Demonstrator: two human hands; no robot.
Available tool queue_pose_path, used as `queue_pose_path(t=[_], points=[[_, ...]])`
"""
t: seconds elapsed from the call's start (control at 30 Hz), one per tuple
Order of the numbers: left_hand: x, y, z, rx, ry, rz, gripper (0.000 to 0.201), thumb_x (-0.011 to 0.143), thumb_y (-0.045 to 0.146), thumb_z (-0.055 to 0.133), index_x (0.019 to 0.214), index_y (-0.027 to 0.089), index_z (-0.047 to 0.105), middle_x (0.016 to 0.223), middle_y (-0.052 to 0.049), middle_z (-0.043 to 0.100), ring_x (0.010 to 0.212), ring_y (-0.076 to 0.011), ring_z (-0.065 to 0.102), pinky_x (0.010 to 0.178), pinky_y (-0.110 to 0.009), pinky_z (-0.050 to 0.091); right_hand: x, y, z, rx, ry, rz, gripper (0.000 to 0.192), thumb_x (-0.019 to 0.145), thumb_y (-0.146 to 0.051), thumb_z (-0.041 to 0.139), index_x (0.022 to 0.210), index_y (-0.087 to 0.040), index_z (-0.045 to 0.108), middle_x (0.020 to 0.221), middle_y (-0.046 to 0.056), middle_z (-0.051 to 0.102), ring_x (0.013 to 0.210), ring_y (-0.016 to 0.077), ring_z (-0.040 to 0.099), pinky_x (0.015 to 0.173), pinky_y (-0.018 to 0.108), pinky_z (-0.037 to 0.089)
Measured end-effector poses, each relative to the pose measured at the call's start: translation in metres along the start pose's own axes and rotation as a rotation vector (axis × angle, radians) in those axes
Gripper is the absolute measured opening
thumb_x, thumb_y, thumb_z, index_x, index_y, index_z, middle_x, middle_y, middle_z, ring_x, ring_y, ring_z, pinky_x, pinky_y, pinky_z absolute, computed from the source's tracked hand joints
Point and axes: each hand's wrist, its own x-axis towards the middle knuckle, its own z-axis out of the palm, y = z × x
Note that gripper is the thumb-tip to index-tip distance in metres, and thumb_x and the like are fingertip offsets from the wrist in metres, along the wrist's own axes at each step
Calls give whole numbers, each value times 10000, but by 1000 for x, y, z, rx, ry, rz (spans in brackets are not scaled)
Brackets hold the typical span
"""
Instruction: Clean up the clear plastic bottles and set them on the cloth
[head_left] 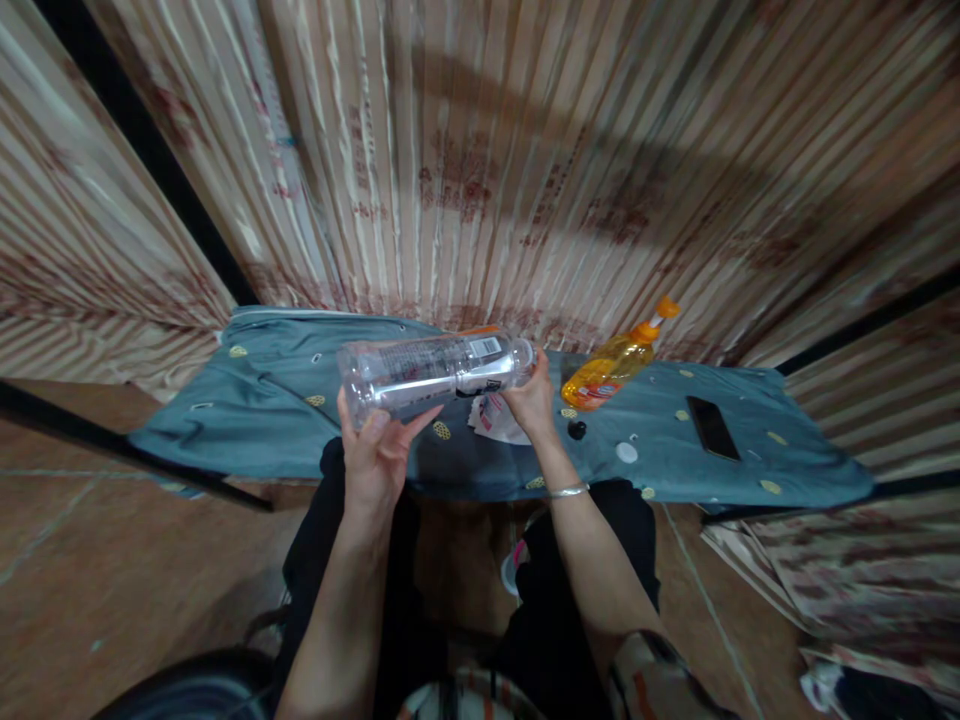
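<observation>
Patterned shirt (480, 700) comes nearest; beyond it hangs a pleated curtain (480, 150), then a table covered in blue-green cloth (255, 440). Above that cloth, a clear bottle (412, 372) is held on its side: the left hand (373, 462) grips its base, fingers parted around it, while the right hand (532, 400) pinches its neck, some fingers hidden. To the right a yellow bottle (600, 380) stands, with a phone (712, 427) farther right. Paper (495, 428) lies below the clear bottle; a white disc (626, 453) and a smaller black piece, perhaps a cap (577, 429), lie nearby.
</observation>
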Motion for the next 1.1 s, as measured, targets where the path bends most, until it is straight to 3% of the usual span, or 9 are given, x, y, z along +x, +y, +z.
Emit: queue_pose_path(t=[0.4, 0.83, 1.1], points=[[-1, 2, 1, -7, -7, -10, 712, 672, 425, 892, 1310, 360, 582, 1453, -69, 584, 1361, -387, 536, 1030, -694, 512, 0, 2, 0, -13, 3, -31, 876, 640, -382, 782, 1413, -124, 462, 1243, 195, 717, 1168, 355, 680, 1019, 474, 521], [-2, 2, 3, -10, -2, -11, 702, 671, 431, 894, 1303, 376, 594, 1417, -52, 605, 1307, -359, 576, 1007, -658, 551, 0, 0, 0, -16, -15, 1, 905, 639, -342, 767, 1448, -110, 433, 1293, 216, 697, 1220, 367, 662, 1034, 486, 523], [-2, 4, 5, -5, -5, -13, 726, 652, 437, 901, 1305, 353, 593, 1451, -79, 578, 1350, -395, 536, 1004, -662, 547, 1, 1, 0, -25, -21, 3, 903, 647, -338, 758, 1452, -105, 422, 1321, 226, 682, 1219, 365, 666, 1033, 494, 525]])
